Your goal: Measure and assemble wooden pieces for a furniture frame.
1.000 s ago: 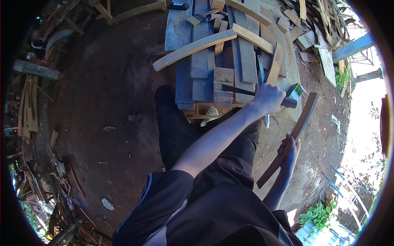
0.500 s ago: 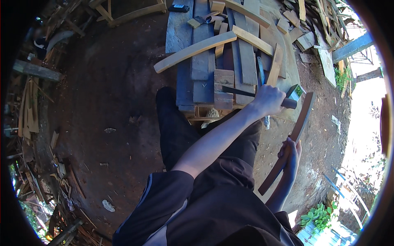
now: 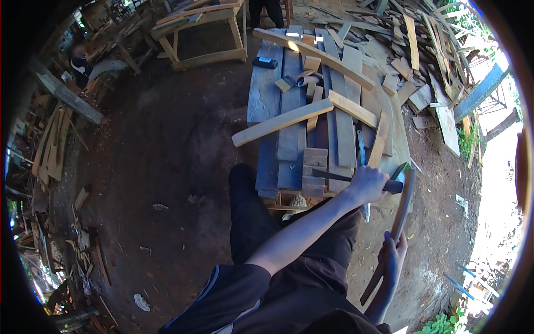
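My left hand (image 3: pixel 368 185) reaches across to the right, closed around a dark tool with a flat blade (image 3: pixel 332 176) and a round black handle (image 3: pixel 394 186). Its blade points left, above the front end of the bench. My right hand (image 3: pixel 394 253), lower down and further right, grips a long narrow wooden strip (image 3: pixel 405 205). The strip stands slanted, its upper end close beside the tool's handle; whether the two touch I cannot tell. Just beyond my left hand lie a pale wooden piece (image 3: pixel 379 139) and a thin blue strip (image 3: pixel 361 148). A small greenish box (image 3: pixel 398 172) is partly hidden by the wood.
Planks (image 3: pixel 269 150) form the bench before my knees, with loose wooden bars (image 3: pixel 283 122) and a black case (image 3: pixel 265 62) on top. Offcuts (image 3: pixel 403 69) pile up at far right. A wooden table frame (image 3: pixel 208 59) stands behind. A person's legs (image 3: pixel 267 12) show at the back; another person (image 3: pixel 79 64) is far left.
The view has tilted up, so the bench and both hands sit lower in it. The wooden strip's upper end is now nearer the tool's handle. Both hands keep their hold.
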Action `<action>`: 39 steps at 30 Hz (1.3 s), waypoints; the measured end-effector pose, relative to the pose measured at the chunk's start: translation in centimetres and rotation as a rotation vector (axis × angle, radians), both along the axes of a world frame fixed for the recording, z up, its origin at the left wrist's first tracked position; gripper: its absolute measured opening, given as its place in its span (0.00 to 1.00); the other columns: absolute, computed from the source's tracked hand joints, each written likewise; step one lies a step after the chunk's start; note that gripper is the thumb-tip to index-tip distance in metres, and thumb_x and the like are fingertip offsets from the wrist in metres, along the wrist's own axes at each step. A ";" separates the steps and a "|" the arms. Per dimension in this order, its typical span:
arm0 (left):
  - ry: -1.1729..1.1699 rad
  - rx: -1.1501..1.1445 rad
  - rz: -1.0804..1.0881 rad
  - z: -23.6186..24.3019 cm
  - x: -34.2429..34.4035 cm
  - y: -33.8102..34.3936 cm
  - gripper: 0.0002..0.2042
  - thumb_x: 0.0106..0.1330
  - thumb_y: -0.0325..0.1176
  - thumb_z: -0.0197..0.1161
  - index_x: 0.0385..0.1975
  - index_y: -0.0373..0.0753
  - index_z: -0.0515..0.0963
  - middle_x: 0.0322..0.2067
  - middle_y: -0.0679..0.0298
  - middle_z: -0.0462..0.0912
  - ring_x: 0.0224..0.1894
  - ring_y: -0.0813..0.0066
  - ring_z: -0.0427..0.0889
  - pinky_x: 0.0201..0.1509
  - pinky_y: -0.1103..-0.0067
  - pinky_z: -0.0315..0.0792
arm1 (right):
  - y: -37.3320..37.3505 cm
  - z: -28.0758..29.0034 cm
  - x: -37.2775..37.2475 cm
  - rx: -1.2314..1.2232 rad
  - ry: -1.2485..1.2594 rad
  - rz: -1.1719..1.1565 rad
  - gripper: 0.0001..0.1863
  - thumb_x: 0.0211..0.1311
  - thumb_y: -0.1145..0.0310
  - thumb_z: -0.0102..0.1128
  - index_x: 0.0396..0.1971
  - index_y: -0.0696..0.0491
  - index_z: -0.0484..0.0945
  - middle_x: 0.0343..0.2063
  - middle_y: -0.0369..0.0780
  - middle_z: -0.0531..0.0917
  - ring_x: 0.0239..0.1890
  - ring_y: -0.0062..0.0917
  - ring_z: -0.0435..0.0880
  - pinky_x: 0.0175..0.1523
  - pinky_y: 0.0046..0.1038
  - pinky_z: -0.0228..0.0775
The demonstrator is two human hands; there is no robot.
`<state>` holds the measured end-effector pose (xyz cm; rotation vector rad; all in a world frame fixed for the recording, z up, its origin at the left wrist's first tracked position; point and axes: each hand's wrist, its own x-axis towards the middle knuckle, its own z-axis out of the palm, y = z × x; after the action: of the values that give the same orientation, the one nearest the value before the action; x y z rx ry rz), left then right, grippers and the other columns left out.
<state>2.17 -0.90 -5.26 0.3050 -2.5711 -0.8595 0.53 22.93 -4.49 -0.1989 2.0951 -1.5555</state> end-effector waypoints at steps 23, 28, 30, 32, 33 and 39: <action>0.082 -0.085 0.028 1.6 2.1 -1.2 0.10 0.51 0.39 0.69 0.26 0.40 0.81 0.20 0.54 0.83 0.26 0.55 0.85 0.34 0.63 0.79 | -2.9 -0.2 0.3 0.055 -0.001 -0.050 0.11 0.63 0.65 0.63 0.31 0.51 0.69 0.12 0.30 0.69 0.08 0.15 0.67 0.13 0.19 0.57; 0.106 -0.043 -0.030 2.3 1.0 -0.3 0.09 0.52 0.39 0.68 0.27 0.41 0.81 0.20 0.54 0.83 0.26 0.56 0.85 0.34 0.65 0.79 | -2.0 -0.3 0.4 0.105 0.006 -0.024 0.12 0.63 0.65 0.63 0.28 0.51 0.67 0.12 0.30 0.68 0.08 0.14 0.67 0.13 0.19 0.57; 0.100 -0.033 -0.042 2.2 0.5 0.1 0.09 0.52 0.39 0.68 0.27 0.41 0.81 0.20 0.54 0.83 0.26 0.56 0.85 0.33 0.65 0.79 | -1.8 -0.2 0.5 0.112 0.013 -0.029 0.12 0.63 0.65 0.63 0.28 0.51 0.67 0.12 0.30 0.68 0.08 0.14 0.66 0.13 0.19 0.58; 0.130 -0.036 -0.052 2.0 0.3 0.4 0.09 0.52 0.39 0.68 0.27 0.41 0.81 0.20 0.54 0.83 0.26 0.57 0.85 0.33 0.66 0.79 | -1.8 -0.3 0.4 0.110 0.018 -0.027 0.12 0.63 0.65 0.63 0.28 0.51 0.67 0.12 0.30 0.68 0.08 0.14 0.66 0.13 0.19 0.58; 0.135 -0.045 -0.054 2.2 0.2 0.9 0.09 0.52 0.39 0.68 0.27 0.41 0.81 0.20 0.54 0.83 0.26 0.57 0.85 0.33 0.66 0.79 | -1.4 -0.4 0.3 0.100 0.018 -0.053 0.12 0.63 0.66 0.63 0.29 0.51 0.67 0.12 0.30 0.68 0.08 0.14 0.66 0.12 0.19 0.57; 0.132 0.042 -0.019 1.0 0.5 0.6 0.09 0.49 0.38 0.68 0.27 0.41 0.81 0.20 0.54 0.82 0.26 0.54 0.85 0.35 0.64 0.78 | -0.9 -1.8 -0.3 0.042 0.011 -0.095 0.10 0.63 0.67 0.62 0.32 0.49 0.67 0.12 0.29 0.67 0.08 0.14 0.65 0.10 0.19 0.55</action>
<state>2.62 -0.33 -4.22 0.2284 -2.4408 -0.9100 0.19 22.03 -6.24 -0.0942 2.1718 -1.5666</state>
